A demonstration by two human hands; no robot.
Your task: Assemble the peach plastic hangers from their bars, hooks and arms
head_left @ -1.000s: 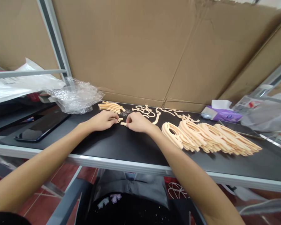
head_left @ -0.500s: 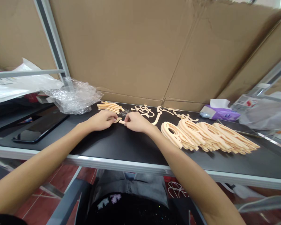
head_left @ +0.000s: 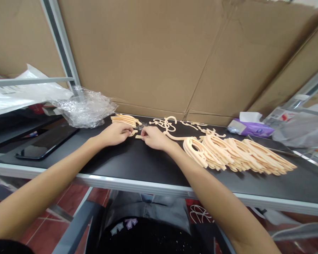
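Note:
My left hand is closed in a pinch on a cream plastic piece, whose rounded end sticks out past the fingertips. It looks like part of a folding clothes hanger. Just to the right, my right hand pinches another cream piece; its short end points left, with a small gap between the two ends. The fingers hide most of both pieces. Behind my right wrist lies a long curved cream arm, and whether it joins the held piece is hidden. A neat stack of cream arms sits beyond my left hand.
Piles of cream hanger-like pieces lie at right. Loose hook-shaped parts lie behind my right hand. A dark phone and crumpled clear plastic are at left, a purple tissue pack at right. Cardboard walls the back.
The curved piece behind my right hand has swung from steeply slanted to nearly level. Both hands have stayed almost in place, still pinching; the right-hand piece's end has shifted slightly.

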